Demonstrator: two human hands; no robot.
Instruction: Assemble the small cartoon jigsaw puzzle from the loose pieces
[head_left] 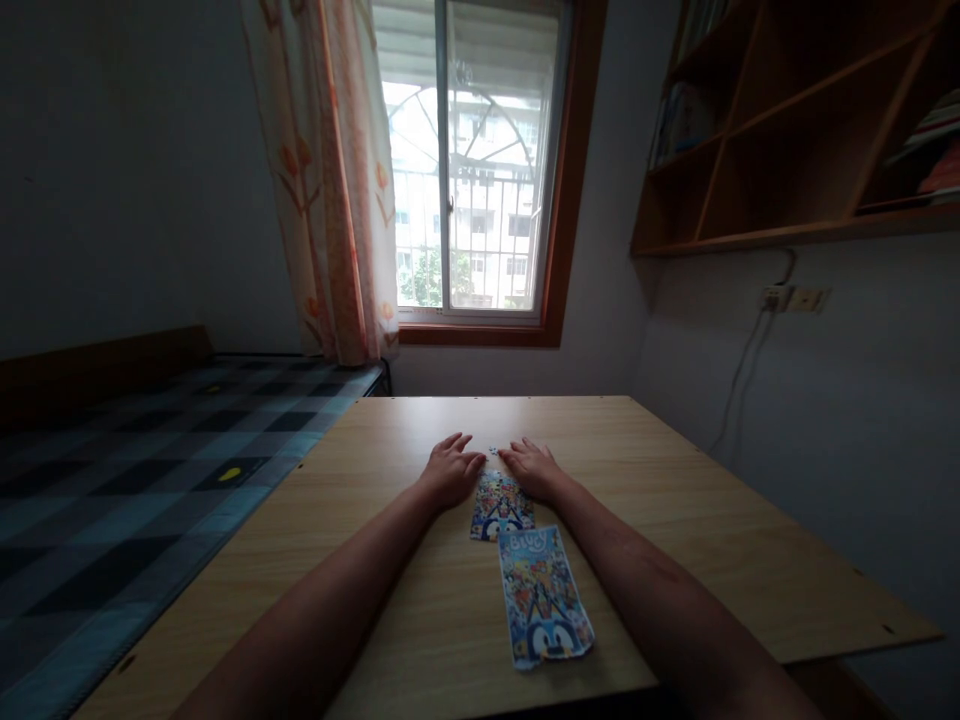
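Note:
A partly assembled jigsaw puzzle [501,508] with a colourful cartoon picture lies flat on the wooden table. My left hand [451,470] rests beside its upper left corner, fingers stretched out and apart, thumb side toward the puzzle. On the upper right, my right hand [531,468] lies low over the table and covers part of the puzzle's edge, fingers extended. Between the fingertips of both hands are a few small loose puzzle pieces [493,451]. Nearer to me, a printed picture sheet [544,595] with a torn lower edge overlaps the puzzle's bottom right corner.
The light wooden table [705,540] stretches around both arms. A bed with a checked cover [172,450] adjoins it on the left. Ahead are a window [491,200] and a curtain [345,200]. Wall shelves [787,215] hang at the right, above a socket with a cable [776,298].

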